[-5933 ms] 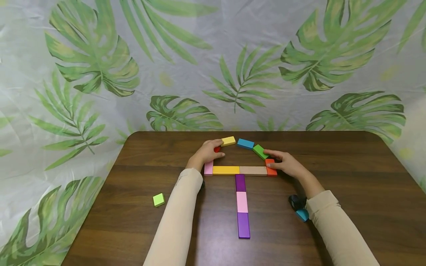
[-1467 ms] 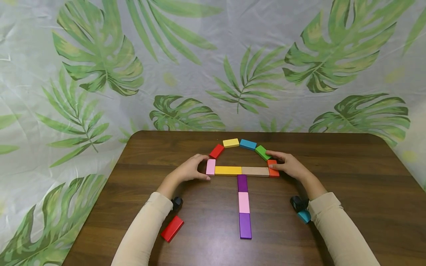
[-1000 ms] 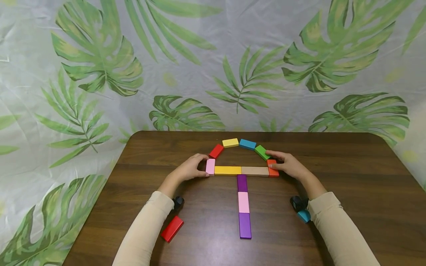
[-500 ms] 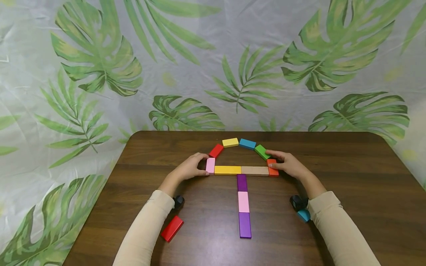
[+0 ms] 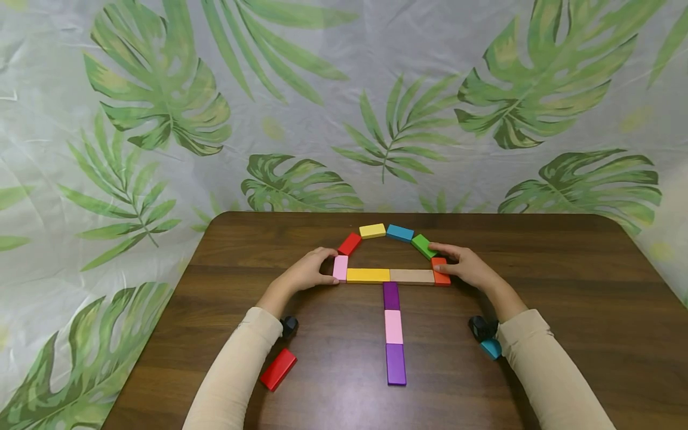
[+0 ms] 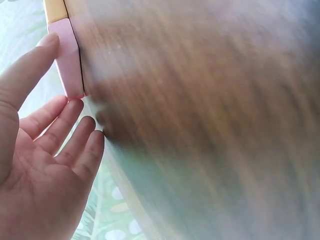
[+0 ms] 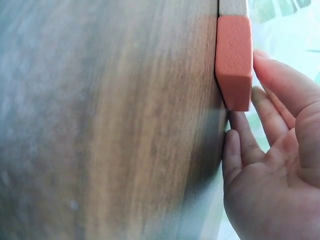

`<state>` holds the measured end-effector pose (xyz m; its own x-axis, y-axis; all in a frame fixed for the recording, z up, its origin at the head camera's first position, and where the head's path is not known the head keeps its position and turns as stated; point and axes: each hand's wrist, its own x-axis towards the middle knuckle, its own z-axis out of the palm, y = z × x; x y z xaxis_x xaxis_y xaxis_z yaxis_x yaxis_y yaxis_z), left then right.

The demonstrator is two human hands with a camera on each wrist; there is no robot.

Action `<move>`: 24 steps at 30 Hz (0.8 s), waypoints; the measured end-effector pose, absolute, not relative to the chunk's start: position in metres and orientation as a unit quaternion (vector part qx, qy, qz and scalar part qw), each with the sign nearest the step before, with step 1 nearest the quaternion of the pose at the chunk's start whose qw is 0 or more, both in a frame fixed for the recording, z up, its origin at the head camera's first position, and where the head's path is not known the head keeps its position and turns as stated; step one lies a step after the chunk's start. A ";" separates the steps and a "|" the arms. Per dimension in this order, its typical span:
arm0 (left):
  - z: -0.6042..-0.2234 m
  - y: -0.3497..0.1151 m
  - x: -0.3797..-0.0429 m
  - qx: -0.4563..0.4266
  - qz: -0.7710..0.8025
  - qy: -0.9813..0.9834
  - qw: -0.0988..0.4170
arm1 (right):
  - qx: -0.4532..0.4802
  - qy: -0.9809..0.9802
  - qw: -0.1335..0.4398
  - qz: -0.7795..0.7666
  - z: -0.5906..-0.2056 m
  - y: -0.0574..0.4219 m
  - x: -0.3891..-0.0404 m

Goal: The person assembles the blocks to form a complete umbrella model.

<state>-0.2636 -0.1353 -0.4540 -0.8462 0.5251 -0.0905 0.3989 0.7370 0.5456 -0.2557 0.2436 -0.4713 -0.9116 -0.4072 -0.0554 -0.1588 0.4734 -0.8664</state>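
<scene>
Flat coloured toy blocks lie on the table in an arch over a crossbar and stem. My left hand [image 5: 305, 272] pinches the pink block [image 5: 340, 269] at the crossbar's left end, thumb at its near end and a finger at its far end. The left wrist view shows the thumb on the pink block [image 6: 67, 52]. My right hand [image 5: 467, 264] rests its thumb on the orange-red block [image 5: 441, 272] and its index finger on the green block [image 5: 422, 243]. Its fingers lie loosely extended. Between the pink and orange-red blocks lie a yellow-orange block [image 5: 368, 275] and a tan block [image 5: 411, 276].
The arch continues through a red block [image 5: 350, 243], yellow block [image 5: 372, 231] and blue block [image 5: 400, 233]. Purple [image 5: 391, 295], pink and violet [image 5: 396, 364] blocks form the stem. A loose red block [image 5: 278, 369] lies near the left forearm, a blue one [image 5: 491, 349] by the right wrist.
My left hand has come down from the arch's red and yellow blocks to the pink block, its thumb closing onto it. The left forearm moved left, uncovering the loose red block. The right hand stays.
</scene>
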 end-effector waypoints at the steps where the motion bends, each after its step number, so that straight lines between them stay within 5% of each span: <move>1: -0.454 -0.136 -0.264 0.249 0.263 0.924 0.121 | -0.168 0.849 0.127 -0.485 -0.471 0.244 -0.256; 12: -0.444 -0.144 -0.259 0.242 0.275 0.926 0.089 | -0.163 0.841 0.110 -0.505 -0.463 0.238 -0.253; 24: -0.403 -0.152 -0.235 0.259 0.291 0.921 0.019 | -0.199 0.838 0.025 -0.508 -0.426 0.229 -0.236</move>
<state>-0.2347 -0.1522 -0.4031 -0.8652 0.4881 0.1147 0.4655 0.6970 0.5455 -0.2357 0.2289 -0.4261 -0.9193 -0.3593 0.1608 -0.3088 0.4050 -0.8606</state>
